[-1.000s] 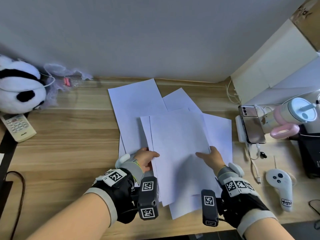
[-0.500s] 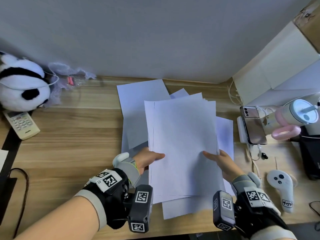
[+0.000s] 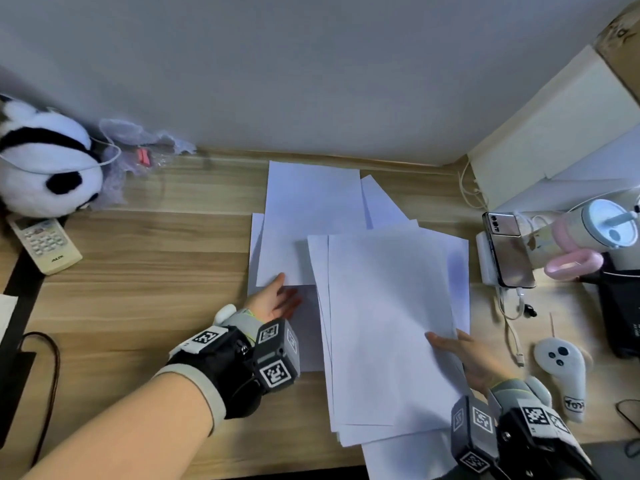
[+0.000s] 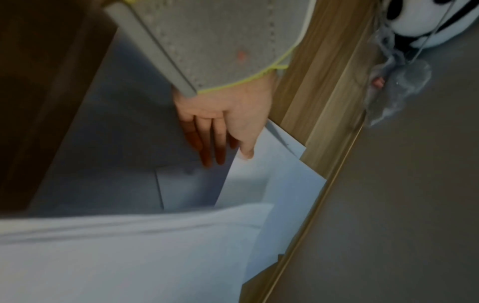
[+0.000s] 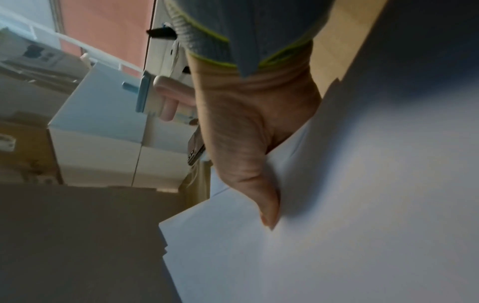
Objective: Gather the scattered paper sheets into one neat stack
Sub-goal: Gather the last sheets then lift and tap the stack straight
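Observation:
Several white paper sheets lie overlapping on the wooden desk (image 3: 138, 289). My right hand (image 3: 446, 344) pinches the right edge of a gathered paper stack (image 3: 388, 323), thumb on top and fingers hidden beneath; the right wrist view shows the thumb of this right hand (image 5: 259, 194) pressing on the paper stack (image 5: 337, 225). My left hand (image 3: 289, 291) is off the stack, its fingers straight. Its thumb touches the near corner of a loose sheet (image 3: 311, 216), and the fingers lie on a lower sheet (image 3: 308, 334). In the left wrist view the left hand (image 4: 228, 157) meets that loose sheet (image 4: 272, 184).
A panda plush (image 3: 45, 161) and a remote (image 3: 45, 244) sit at the left. At the right are a phone (image 3: 509, 251), a cup with a pink handle (image 3: 588, 233), cables (image 3: 512, 317), a white controller (image 3: 561, 372) and a black box (image 3: 623, 306). The wall runs close behind.
My left hand has let go of the stack and moved left to the loose sheet's corner. The right hand alone holds the stack, now shifted nearer and to the right.

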